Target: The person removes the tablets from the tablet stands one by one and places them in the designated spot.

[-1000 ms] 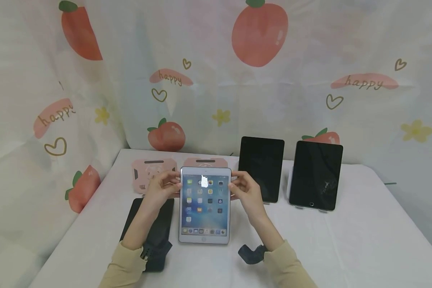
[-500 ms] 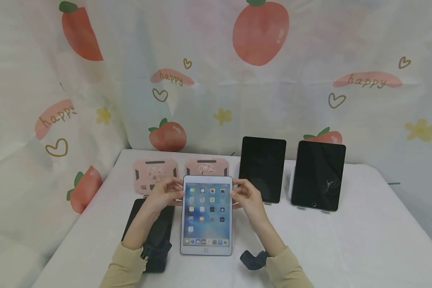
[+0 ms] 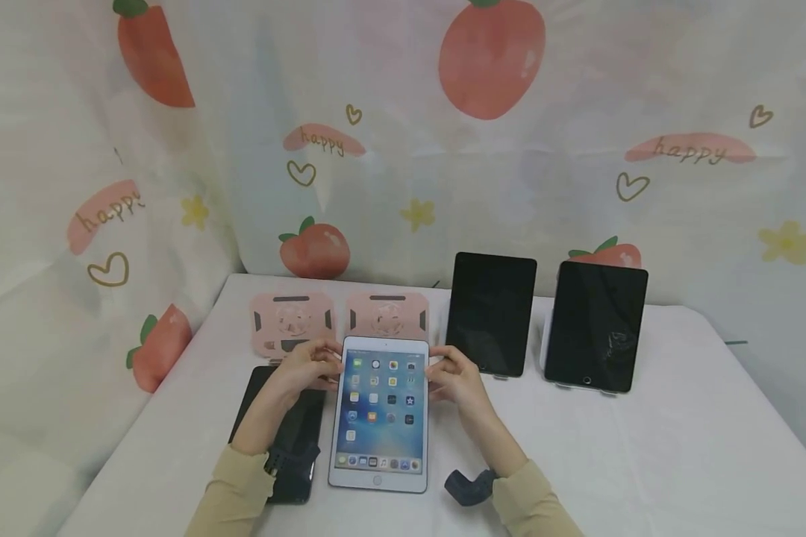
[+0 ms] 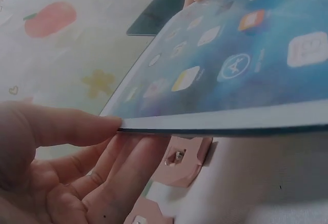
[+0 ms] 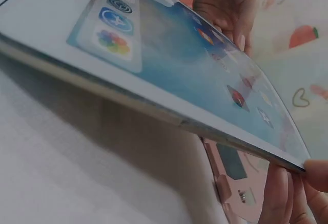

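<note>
- Left hand (image 3: 307, 371) and right hand (image 3: 451, 375) each pinch a far corner of the lit tablet (image 3: 380, 415), thumbs on top, fingers beneath.
- Its far end is tilted up over the tabletop (image 3: 645, 447), near edge low.
- Such a slight grip could slip, dropping it.
- It could knock the pink stand (image 3: 387, 316) just behind.

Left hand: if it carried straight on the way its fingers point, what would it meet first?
The left hand grips the lit tablet by its left edge, fingers pointing rightward, partly beneath it. Going straight on, it would probably meet the tablet's underside first, then the right hand at the opposite edge. Depth is unclear.
</note>
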`<act>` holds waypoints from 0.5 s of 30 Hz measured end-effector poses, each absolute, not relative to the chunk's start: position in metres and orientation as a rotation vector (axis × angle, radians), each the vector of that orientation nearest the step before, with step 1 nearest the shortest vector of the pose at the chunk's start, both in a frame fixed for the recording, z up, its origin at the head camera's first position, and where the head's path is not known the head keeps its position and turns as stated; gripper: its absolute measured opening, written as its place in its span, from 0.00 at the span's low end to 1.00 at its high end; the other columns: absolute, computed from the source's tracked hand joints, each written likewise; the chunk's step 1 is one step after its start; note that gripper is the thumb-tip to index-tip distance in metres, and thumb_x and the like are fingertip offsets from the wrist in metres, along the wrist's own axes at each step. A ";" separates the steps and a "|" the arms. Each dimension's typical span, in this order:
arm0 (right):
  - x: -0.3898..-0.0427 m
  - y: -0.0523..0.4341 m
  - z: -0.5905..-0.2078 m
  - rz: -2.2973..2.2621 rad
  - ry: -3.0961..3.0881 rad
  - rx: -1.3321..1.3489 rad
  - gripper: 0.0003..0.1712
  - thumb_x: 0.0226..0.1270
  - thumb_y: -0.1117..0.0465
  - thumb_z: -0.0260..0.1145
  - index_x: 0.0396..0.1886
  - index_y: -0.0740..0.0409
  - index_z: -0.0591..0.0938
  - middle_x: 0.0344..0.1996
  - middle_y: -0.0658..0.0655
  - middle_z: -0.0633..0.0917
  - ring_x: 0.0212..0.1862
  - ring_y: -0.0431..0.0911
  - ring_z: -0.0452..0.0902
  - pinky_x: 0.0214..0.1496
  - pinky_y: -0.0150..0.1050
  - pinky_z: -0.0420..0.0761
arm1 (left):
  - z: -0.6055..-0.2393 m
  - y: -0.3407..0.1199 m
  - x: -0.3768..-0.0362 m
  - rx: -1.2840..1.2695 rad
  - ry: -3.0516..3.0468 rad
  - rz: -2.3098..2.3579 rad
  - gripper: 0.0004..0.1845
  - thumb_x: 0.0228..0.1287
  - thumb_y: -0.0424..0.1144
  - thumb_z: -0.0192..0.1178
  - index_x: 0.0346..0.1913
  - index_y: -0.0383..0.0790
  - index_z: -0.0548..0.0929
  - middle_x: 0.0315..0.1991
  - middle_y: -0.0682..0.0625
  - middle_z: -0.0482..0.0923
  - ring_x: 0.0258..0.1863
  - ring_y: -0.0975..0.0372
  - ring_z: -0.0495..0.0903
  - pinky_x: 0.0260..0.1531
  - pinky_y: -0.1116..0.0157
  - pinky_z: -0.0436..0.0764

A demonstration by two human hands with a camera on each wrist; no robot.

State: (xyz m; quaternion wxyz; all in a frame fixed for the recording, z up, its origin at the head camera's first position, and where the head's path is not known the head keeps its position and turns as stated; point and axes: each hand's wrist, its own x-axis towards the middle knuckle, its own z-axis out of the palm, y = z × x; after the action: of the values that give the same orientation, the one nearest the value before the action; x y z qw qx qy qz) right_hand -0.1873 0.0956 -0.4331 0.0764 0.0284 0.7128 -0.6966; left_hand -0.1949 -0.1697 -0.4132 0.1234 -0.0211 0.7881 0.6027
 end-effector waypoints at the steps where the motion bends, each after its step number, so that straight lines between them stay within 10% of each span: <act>1: -0.188 0.095 -0.434 -2.091 2.129 0.094 0.19 0.60 0.71 0.62 0.52 0.62 0.76 0.20 0.46 0.81 0.25 0.42 0.77 0.29 0.33 0.80 | -0.413 -0.170 -0.196 -0.069 2.300 1.746 0.17 0.60 0.29 0.60 0.52 0.31 0.74 0.33 0.46 0.78 0.30 0.60 0.80 0.33 0.64 0.86; 15: -0.186 0.092 -0.449 -2.009 2.088 0.108 0.17 0.59 0.70 0.60 0.50 0.64 0.75 0.22 0.48 0.83 0.23 0.40 0.78 0.25 0.31 0.79 | -0.426 -0.178 -0.197 0.042 2.298 1.584 0.14 0.59 0.26 0.56 0.48 0.29 0.73 0.29 0.45 0.76 0.26 0.60 0.79 0.30 0.63 0.86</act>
State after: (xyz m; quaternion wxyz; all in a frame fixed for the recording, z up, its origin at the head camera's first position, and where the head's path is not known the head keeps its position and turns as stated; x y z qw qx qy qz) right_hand -0.1864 0.0918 -0.4487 0.1205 0.0369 0.7148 -0.6879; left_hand -0.1975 -0.1776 -0.4256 0.1743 0.0148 0.8106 0.5589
